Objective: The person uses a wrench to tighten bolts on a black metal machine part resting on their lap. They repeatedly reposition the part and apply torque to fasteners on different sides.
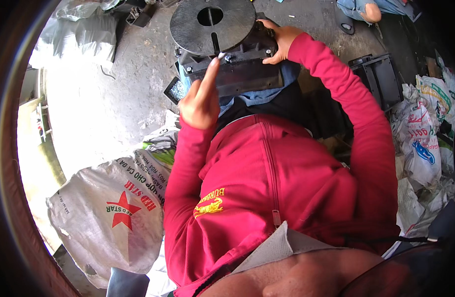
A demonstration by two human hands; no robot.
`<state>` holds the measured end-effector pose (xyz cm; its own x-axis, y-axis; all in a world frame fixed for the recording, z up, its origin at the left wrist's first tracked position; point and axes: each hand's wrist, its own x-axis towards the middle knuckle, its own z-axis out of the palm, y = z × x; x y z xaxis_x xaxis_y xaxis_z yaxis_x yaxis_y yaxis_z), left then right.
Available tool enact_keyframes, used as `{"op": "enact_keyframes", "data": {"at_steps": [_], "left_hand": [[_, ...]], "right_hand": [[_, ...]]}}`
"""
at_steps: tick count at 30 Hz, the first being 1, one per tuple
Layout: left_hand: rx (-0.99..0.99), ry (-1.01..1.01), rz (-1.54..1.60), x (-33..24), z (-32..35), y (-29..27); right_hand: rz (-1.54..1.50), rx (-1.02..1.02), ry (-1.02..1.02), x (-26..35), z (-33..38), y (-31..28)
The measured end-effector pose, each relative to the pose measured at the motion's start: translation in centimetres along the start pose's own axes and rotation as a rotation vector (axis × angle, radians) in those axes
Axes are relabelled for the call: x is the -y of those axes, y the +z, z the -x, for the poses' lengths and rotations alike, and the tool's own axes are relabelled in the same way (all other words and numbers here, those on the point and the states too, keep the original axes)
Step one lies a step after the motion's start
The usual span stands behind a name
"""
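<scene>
A black assembly with a round, slotted disc on top of a bolted base rests at my legs. My right hand grips the right side of this base, thumb at its near corner and fingers on its far side. At the near edge, by the slot's end, is my left hand, index finger stretched forward and the other fingers curled. A small pale piece shows at that fingertip, too small to name. Silvery bolts sit along the base's near edge.
A small black box of silvery screws stands left of the assembly. A large white printed sack lies at the lower left, and plastic bags are heaped at the right. Black parts lie right of my arm; another person's leg shows at the far right.
</scene>
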<state>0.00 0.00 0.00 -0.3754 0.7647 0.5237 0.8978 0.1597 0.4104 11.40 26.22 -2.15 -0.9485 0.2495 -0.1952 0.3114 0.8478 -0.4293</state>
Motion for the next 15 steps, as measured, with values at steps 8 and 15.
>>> {"op": "enact_keyframes", "data": {"at_steps": [8, 15], "left_hand": [[-0.049, 0.026, 0.009, -0.8, -1.2, -1.3], [0.19, -0.093, -0.154, 1.2, -0.3, -0.6]], "right_hand": [[0.013, -0.026, 0.044, 0.0, 0.0, -0.5], [0.032, -0.052, 0.025, 0.1, 0.1, -0.7]]}}
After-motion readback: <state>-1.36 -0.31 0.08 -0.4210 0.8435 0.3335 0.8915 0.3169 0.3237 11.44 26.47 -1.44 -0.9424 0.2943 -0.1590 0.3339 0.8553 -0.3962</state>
